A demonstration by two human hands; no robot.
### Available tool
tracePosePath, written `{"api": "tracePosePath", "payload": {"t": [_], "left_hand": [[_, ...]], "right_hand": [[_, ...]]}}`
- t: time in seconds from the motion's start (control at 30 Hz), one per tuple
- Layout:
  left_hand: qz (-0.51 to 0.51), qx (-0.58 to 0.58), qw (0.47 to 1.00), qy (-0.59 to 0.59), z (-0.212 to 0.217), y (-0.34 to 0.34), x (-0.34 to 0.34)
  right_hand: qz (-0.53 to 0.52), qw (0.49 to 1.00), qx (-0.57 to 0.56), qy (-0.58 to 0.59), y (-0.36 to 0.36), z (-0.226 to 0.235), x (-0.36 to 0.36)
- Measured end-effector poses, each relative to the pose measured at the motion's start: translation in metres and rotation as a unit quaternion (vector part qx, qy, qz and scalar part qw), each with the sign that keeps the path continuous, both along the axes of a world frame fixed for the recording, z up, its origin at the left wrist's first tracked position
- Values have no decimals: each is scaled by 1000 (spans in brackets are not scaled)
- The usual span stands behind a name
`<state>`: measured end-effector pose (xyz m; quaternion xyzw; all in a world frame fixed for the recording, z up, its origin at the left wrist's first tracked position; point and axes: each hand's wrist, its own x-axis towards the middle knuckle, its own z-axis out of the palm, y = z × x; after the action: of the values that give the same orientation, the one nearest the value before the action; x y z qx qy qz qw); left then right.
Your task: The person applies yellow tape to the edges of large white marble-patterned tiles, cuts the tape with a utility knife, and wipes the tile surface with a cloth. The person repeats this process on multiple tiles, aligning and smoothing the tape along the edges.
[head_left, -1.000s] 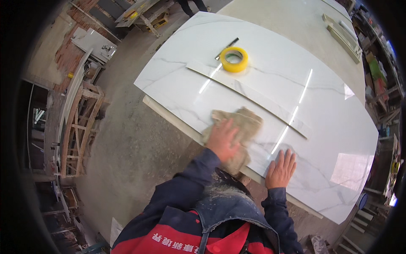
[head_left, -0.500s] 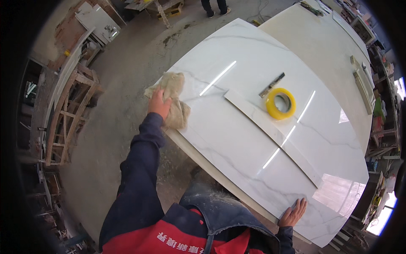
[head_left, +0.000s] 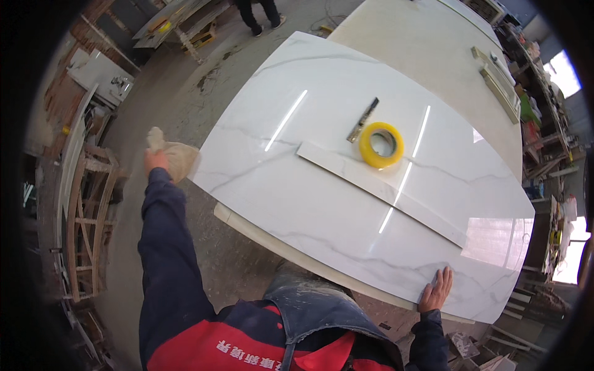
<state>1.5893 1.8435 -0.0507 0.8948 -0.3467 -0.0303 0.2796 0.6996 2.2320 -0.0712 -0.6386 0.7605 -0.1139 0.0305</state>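
A glossy white slab with grey veins (head_left: 247, 170) lies flat in front of me. My left hand (head_left: 156, 161) is closed on a beige cloth (head_left: 180, 159) at the slab's left edge. Most of the cloth hangs beyond that edge, and its right side meets the corner. My right hand (head_left: 436, 290) rests palm down on the near right part of the slab, fingers stretched out and holding nothing. On the slab lie a narrow matching strip (head_left: 380, 193), a roll of yellow-rimmed clear tape (head_left: 366, 146) and a slim black-and-silver tool (head_left: 363, 120).
A pale board (head_left: 266, 247) juts out under the slab's near edge. Behind stands a large beige tabletop (head_left: 421, 55) with a long frame piece (head_left: 498, 86) on it. Wooden racks (head_left: 93, 216) line the left side. Another person's legs (head_left: 258, 15) show at the far end.
My left hand has carried the cloth leftward, off the slab's surface to past its edge. My right hand stays flat on the slab. The view has shifted to the right.
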Motion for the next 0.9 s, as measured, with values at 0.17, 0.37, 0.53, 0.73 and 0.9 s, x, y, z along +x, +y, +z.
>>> {"api": "tracePosePath", "payload": {"t": [0.17, 0.37, 0.53, 0.73, 0.9], "left_hand": [[-183, -126, 975, 7, 76, 44, -103], [-511, -24, 857, 65, 66, 132, -381], [-546, 28, 832, -94, 25, 193, -482], [-484, 37, 869, -95, 8, 137, -368], [-371, 53, 924, -78, 3, 59, -236]], "right_hand": [[-14, 1000, 9, -1, 7, 7, 12], [-6, 1000, -1, -3, 3, 3, 6], [3, 1000, 4, 8, 2, 4, 4], [6, 1000, -1, 18, 5, 1, -1], [15, 1000, 3, 27, 9, 1, 0]]}}
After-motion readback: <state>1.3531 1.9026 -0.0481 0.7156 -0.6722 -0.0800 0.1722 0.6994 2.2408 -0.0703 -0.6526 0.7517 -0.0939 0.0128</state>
